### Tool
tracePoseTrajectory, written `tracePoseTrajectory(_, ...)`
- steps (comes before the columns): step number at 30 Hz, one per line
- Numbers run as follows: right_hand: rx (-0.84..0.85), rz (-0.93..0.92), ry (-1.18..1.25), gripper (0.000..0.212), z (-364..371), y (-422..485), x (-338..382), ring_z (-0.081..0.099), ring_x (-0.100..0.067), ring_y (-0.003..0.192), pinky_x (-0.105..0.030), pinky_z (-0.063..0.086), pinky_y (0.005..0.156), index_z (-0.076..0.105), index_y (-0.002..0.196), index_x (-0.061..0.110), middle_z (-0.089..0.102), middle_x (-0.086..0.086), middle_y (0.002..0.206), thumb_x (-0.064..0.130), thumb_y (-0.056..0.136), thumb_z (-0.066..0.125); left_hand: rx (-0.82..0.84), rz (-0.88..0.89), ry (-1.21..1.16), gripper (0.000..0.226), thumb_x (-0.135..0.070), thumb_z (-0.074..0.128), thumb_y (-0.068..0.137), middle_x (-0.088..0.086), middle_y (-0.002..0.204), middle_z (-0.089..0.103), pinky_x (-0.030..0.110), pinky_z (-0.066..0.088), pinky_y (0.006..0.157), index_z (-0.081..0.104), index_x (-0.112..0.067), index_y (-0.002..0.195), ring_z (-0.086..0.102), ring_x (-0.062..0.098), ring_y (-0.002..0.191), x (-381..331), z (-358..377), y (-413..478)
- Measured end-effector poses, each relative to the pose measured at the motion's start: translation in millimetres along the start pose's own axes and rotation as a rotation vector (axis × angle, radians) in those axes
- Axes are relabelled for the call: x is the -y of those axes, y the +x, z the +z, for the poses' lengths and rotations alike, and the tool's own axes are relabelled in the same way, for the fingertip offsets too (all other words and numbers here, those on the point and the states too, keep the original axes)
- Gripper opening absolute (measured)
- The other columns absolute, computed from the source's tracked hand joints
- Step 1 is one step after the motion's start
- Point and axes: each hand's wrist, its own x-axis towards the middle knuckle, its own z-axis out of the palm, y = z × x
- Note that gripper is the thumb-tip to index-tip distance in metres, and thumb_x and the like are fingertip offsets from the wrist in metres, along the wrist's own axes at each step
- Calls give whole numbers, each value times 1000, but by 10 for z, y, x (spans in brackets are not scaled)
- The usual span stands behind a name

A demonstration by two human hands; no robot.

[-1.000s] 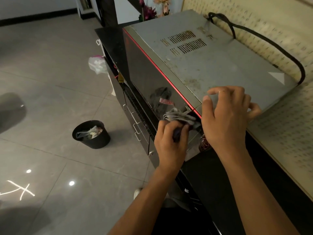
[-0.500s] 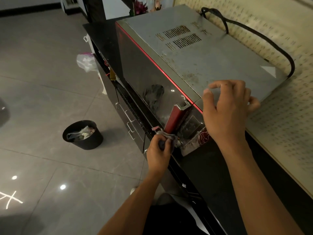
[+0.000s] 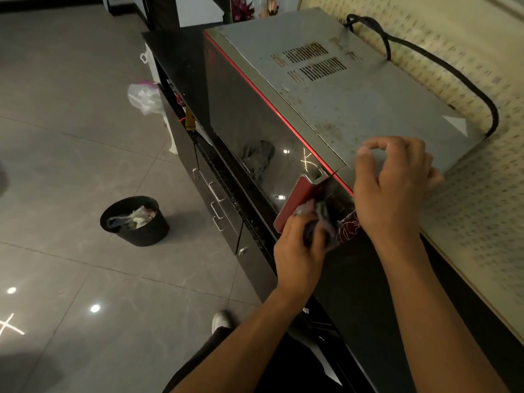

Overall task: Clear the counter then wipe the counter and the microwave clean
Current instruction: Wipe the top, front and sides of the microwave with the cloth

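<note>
Black counter under dusty microwave, grey tiled floor, black bin

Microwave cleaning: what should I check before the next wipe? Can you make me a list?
1. Cloth held firmly: ok, the left hand grips it against the red handle.
2. Microwave steadied: ok, the right hand rests on its top near corner.
3. Top wiped clean: not ok, brown spots show near the front edge.
4. Cord out of the way: ok, it lies behind the microwave, by the wall.
5. Unplugged: cannot tell, no plug is in view.
</note>
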Motion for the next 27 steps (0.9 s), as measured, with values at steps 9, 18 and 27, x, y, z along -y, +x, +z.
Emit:
tracePoseTrajectory(9,-18,4,6,24,10,-6,-7,47,-19,116,-38,22,103,61,103,25,53,-2,120,41,96,43,-9,-270,-286,9,-17,56,103,-15,103,68,22,58,79,64,-19,107,70,7,97,-342,-1,25)
tracePoseTrajectory(18,-25,-13,-36,22,11,-16,3,47,-20,117,-34,19,101,60,102,25,53,-2,119,39,98,43,-25,-122,-26,9,-31,56,100,-8,107,65,29,60,78,61,-24,102,65,3,93,55,68,-94)
tracePoseTrajectory(27,-16,-22,-44,29,4,-20,6,48,-19,113,-36,22,100,62,103,25,55,-2,117,43,97,40,51,-341,-132,11,-19,55,103,-22,101,66,25,61,77,60,-28,102,69,4,93,87,8,-122)
